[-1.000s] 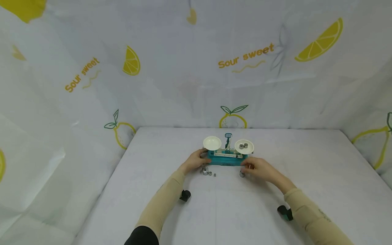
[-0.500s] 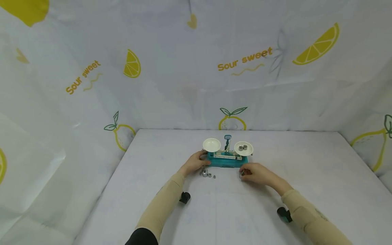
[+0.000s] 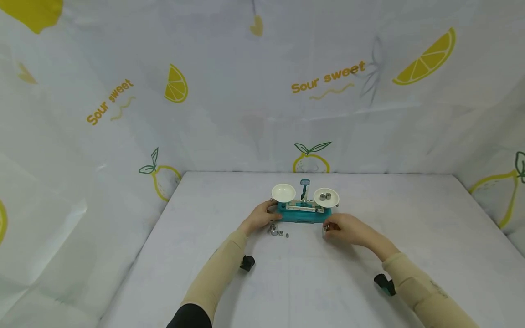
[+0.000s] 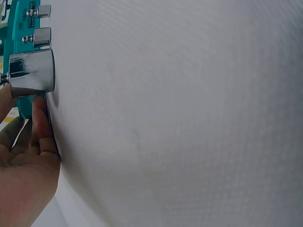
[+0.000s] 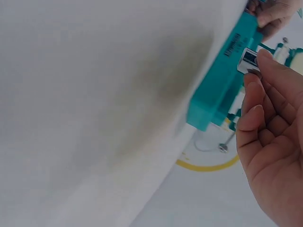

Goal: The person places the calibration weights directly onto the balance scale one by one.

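A teal balance scale (image 3: 304, 217) with two white pans stands on the table. My left hand (image 3: 258, 217) grips its left end, the thumb at the front and fingers behind. The left pan (image 3: 283, 192) is bare, while the right pan (image 3: 333, 203) bears two small metal weights (image 3: 325, 197). Near the scale's right front corner, my right hand (image 3: 347, 229) pinches a shiny cylindrical weight (image 5: 247, 61) between thumb and fingers, slightly off the table. A large knobbed weight (image 4: 32, 73) and two smaller weights (image 4: 42, 36) stand by the left hand, before the base.
The white-covered table (image 3: 262, 291) meets a pale backdrop (image 3: 246, 114) printed with lemons along its far edge. Dark wrist devices (image 3: 248, 263) sit under both sleeved forearms.
My right hand has closed its fingers on the weight that stood on the table and raised it a little. The left hand stays at the scale's end.
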